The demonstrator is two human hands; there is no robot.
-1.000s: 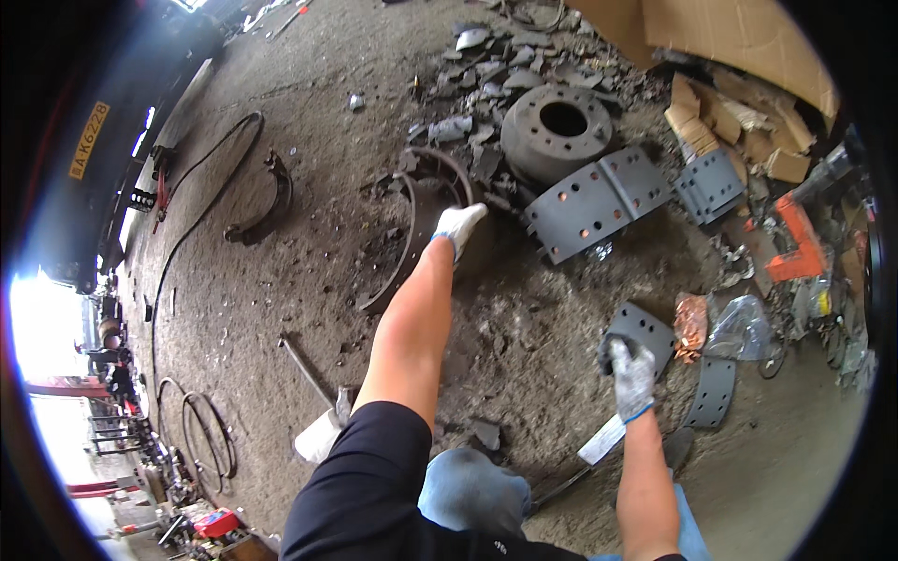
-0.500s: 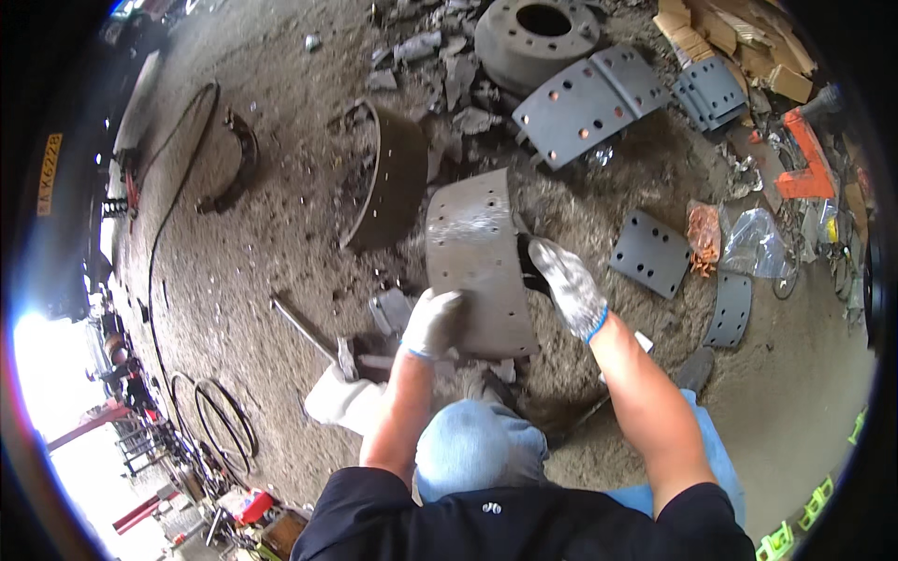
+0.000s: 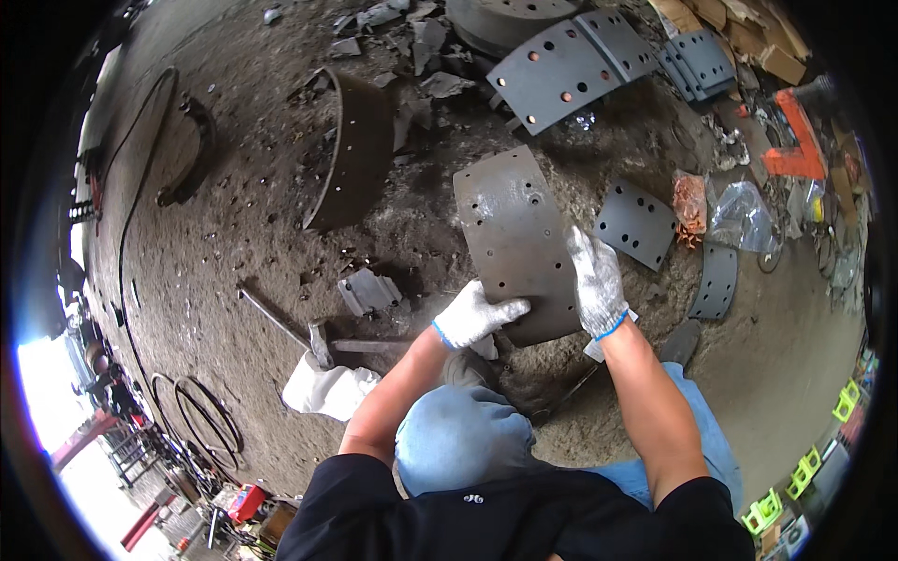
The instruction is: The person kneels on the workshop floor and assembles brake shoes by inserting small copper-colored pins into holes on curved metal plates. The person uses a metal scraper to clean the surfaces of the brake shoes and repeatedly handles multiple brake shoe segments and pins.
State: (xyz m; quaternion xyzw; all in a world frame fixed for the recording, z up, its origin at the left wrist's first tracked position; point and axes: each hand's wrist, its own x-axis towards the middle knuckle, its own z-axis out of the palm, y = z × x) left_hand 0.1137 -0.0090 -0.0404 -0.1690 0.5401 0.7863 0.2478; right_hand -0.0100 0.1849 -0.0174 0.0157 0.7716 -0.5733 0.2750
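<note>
A bare curved brake shoe (image 3: pixel 520 238), grey metal with rows of rivet holes, is between my two hands in front of my knees. My left hand (image 3: pixel 479 316), in a white knit glove, grips its lower left edge with the thumb on top and the fingers mostly hidden. Along the lower right edge lies my gloved right hand (image 3: pixel 599 280), its fingers fairly straight against the rim. A second brake shoe (image 3: pixel 360 154) stands on edge to the left. Drilled dark-grey brake linings (image 3: pixel 636 224) lie to the right.
Beyond the shoe sit a larger lining pair (image 3: pixel 566 75) and a brake drum (image 3: pixel 505 21). A hammer (image 3: pixel 323 346) and a long bar (image 3: pixel 271 313) lie left of my left arm. At right are a bag of copper-coloured rivets (image 3: pixel 690 204) and an orange metal piece (image 3: pixel 800 140).
The brake shoe has turned, its far end leaning more to the left, and has shifted right of the standing shoe. My right hand has come in against its right edge. The view has shifted too.
</note>
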